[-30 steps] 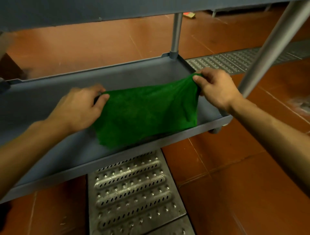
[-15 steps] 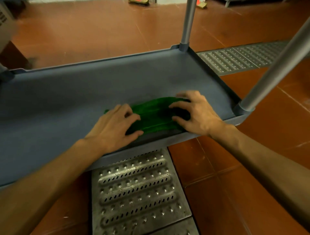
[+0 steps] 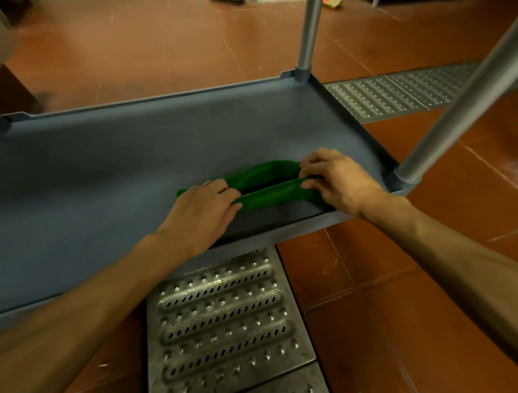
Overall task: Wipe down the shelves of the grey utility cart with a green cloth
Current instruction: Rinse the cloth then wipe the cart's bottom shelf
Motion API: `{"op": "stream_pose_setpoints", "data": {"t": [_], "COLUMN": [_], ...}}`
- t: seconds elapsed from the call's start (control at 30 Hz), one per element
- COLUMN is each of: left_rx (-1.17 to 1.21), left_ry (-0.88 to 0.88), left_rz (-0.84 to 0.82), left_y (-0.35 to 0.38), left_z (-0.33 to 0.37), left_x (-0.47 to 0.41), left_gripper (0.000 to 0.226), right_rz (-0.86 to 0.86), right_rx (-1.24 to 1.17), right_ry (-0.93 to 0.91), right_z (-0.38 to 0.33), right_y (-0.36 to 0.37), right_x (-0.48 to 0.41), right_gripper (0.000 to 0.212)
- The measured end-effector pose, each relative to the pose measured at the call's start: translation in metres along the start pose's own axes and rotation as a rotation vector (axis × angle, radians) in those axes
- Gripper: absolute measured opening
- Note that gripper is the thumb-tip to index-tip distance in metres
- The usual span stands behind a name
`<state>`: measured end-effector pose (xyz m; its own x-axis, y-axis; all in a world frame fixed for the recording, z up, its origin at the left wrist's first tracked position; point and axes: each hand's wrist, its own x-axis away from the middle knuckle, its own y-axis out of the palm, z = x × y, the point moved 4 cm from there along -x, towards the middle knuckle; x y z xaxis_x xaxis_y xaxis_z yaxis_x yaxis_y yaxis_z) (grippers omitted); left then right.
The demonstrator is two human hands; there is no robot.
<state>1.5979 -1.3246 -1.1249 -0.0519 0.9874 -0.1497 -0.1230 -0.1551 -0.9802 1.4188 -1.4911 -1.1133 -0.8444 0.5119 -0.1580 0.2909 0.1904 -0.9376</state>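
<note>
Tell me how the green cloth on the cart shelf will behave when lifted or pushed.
Probably floppy: the green cloth lies in soft rolled folds between the left hand and right hand, so it should sag if lifted. Likely light, since the hands shape it with a finger-and-thumb hold. Pushed along the smooth grey shelf, it may bunch rather than slide flat.

No writing, label, brand or number can be read: the cart shelf (image 3: 140,157), the green cloth (image 3: 266,172) and the drain grate (image 3: 224,322) are all plain. A small red-and-yellow object (image 3: 332,2) at the top edge might carry print, but it is too blurred to tell.
</note>
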Motion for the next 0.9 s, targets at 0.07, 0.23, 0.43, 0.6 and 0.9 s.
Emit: {"op": "stream_pose_setpoints", "data": {"t": [0.07, 0.23, 0.43, 0.6, 0.9], "left_rx": [0.04, 0.075, -0.015, 0.014, 0.166], "left_ry": [0.018, 0.084, 0.123, 0.131, 0.164], "left_rz": [0.025, 0.032, -0.053, -0.095, -0.133], "left_y": [-0.003, -0.003, 0.017, 0.035, 0.028], "left_z": [0.014, 0.058, 0.112, 0.114, 0.088], "left_x": [-0.005, -0.032, -0.07, -0.071, -0.042], "left_gripper": [0.03, 0.03, 0.016, 0.012, 0.021], "right_rz": [0.034, 0.061, 0.005, -0.252, -0.295], "right_rx": [0.028, 0.172, 0.308, 0.187, 0.111], "right_ry": [-0.009, 0.024, 0.094, 0.276, 0.256], "right_z": [0.009, 0.037, 0.064, 0.065, 0.036], "right_y": [-0.014, -0.048, -0.064, -0.04, -0.023], "right_x": [0.003, 0.024, 0.058, 0.061, 0.05], "right_gripper": [0.017, 0.021, 0.027, 0.031, 0.03]}}
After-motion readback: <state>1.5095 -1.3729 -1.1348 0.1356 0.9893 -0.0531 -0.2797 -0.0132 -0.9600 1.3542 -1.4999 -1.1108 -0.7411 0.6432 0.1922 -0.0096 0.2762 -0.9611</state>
